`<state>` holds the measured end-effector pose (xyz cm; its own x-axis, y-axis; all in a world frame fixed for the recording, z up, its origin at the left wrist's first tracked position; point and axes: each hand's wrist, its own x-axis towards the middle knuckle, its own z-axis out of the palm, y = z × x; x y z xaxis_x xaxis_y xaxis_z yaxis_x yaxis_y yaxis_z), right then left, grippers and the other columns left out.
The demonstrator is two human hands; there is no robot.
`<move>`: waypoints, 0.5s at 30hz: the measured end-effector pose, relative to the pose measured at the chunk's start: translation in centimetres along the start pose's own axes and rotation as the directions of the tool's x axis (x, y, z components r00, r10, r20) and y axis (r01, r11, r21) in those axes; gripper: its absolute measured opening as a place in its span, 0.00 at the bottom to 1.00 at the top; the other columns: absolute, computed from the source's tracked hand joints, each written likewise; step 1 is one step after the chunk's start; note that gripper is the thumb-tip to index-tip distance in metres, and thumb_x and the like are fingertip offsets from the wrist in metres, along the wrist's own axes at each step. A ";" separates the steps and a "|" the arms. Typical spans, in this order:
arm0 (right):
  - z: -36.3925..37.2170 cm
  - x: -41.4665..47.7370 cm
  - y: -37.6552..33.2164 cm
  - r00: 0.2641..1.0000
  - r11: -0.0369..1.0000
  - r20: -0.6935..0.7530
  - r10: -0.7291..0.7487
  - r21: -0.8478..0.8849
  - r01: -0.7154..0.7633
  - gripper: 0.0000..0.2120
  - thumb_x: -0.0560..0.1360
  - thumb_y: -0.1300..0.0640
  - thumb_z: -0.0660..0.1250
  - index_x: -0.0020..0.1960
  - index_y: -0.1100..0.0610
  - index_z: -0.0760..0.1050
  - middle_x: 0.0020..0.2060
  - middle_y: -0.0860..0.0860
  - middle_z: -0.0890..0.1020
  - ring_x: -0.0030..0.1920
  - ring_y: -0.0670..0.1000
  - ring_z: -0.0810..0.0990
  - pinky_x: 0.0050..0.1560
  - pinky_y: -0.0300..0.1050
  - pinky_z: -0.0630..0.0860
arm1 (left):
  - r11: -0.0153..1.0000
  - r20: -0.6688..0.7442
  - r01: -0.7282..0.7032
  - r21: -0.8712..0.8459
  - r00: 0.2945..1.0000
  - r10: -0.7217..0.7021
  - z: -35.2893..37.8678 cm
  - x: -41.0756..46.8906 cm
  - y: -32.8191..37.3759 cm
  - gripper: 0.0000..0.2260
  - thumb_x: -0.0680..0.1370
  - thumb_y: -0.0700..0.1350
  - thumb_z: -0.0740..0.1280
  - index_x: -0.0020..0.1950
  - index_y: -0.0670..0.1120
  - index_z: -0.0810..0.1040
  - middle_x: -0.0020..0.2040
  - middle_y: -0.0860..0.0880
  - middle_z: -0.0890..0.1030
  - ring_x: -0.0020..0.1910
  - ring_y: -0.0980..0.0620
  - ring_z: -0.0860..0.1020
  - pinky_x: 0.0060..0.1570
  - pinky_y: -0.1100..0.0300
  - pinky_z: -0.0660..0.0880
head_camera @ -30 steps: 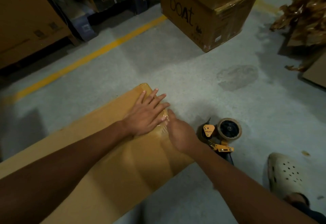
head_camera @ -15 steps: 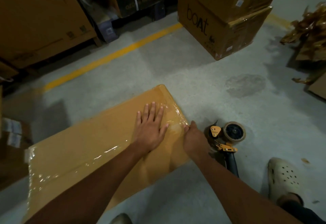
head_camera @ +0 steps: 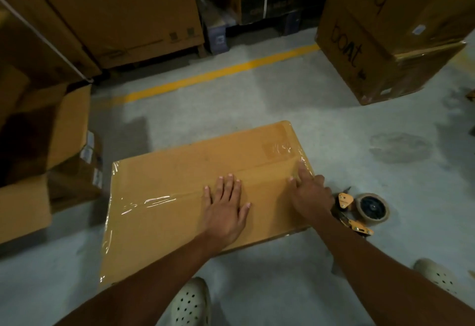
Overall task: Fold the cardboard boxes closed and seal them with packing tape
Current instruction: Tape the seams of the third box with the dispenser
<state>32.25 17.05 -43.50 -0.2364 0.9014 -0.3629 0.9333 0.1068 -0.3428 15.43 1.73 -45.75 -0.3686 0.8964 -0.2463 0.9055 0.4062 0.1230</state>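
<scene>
My left hand (head_camera: pixel 226 210) lies flat, fingers (head_camera: pixel 230 184) straight, on the centre of the cardboard box (head_camera: pixel 180 223). My right hand (head_camera: pixel 309 194) presses extended fingers (head_camera: pixel 302 170) on the tape seam (head_camera: pixel 159 199) at its right edge.

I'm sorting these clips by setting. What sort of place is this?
Probably a warehouse or packing area: stacked cardboard cartons, a yellow line painted on the concrete floor, and a tape dispenser lying beside the taped box.
</scene>
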 end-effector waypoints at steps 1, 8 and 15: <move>0.2 0.1 0.1 1.000 1.000 -0.016 0.008 0.012 -0.008 0.28 0.80 0.36 0.48 0.78 0.37 0.45 0.67 0.60 0.67 0.64 0.68 0.69 0.64 0.66 0.66 | 1.000 0.000 -0.016 -0.002 1.000 0.016 -0.1 0.3 -0.2 0.31 0.82 0.63 0.41 0.82 0.51 0.46 0.82 0.50 0.44 0.80 0.47 0.40 0.77 0.39 0.43; -0.4 1.7 0.2 0.976 0.974 -0.086 0.198 0.130 -0.186 0.24 0.83 0.42 0.45 0.78 0.36 0.44 0.60 0.62 0.72 0.58 0.66 0.74 0.61 0.66 0.70 | 0.959 0.036 -0.271 0.080 0.962 0.269 -3.1 9.0 -1.8 0.30 0.81 0.62 0.37 0.81 0.54 0.48 0.82 0.53 0.46 0.81 0.48 0.44 0.76 0.39 0.45; 1.1 0.8 -1.6 0.946 0.919 0.044 0.321 0.225 -0.323 0.38 0.81 0.50 0.58 0.79 0.46 0.35 0.53 0.59 0.79 0.52 0.60 0.81 0.53 0.57 0.79 | 0.983 0.087 -0.126 0.136 0.990 0.115 -6.8 15.7 0.8 0.23 0.85 0.56 0.44 0.81 0.60 0.47 0.82 0.46 0.44 0.80 0.40 0.44 0.73 0.33 0.47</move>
<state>30.27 17.08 -44.23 0.0645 0.8686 -0.4912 0.8735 -0.2871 -0.3930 8.92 17.30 -43.00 -0.2426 0.9182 -0.3132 0.9647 0.2623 0.0216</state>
